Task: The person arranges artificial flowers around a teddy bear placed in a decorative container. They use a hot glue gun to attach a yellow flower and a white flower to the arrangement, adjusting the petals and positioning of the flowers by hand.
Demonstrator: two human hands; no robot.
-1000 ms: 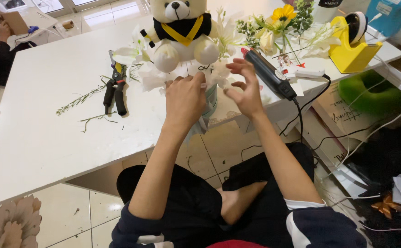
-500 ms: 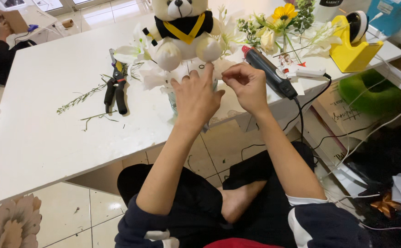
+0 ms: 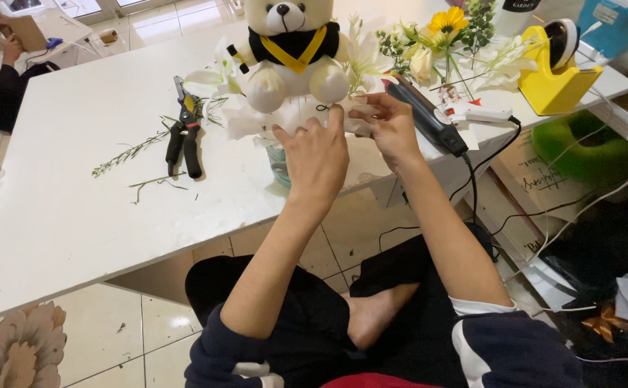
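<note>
Far left on the white table point(image 3: 62, 208) lie black-handled metal pruning shears point(image 3: 185, 133) beside thin green stems point(image 3: 131, 151). Nearer the middle, the left hand point(image 3: 317, 154) spreads open against crumpled white wrapping paper point(image 3: 256, 122) under a cream plush bear in a black gown point(image 3: 292, 50). The right hand point(image 3: 389, 126) seems to pinch the paper's edge. Right of it lies a black glue gun point(image 3: 429, 118), then a yellow tape dispenser point(image 3: 555, 79).

White table point(image 3: 55, 215) spans the scene. Glossy cream tiled floor point(image 3: 149, 338) below. Second white table point(image 3: 55, 29) far left. Daylight reflects off floor tiles at far edge.
</note>
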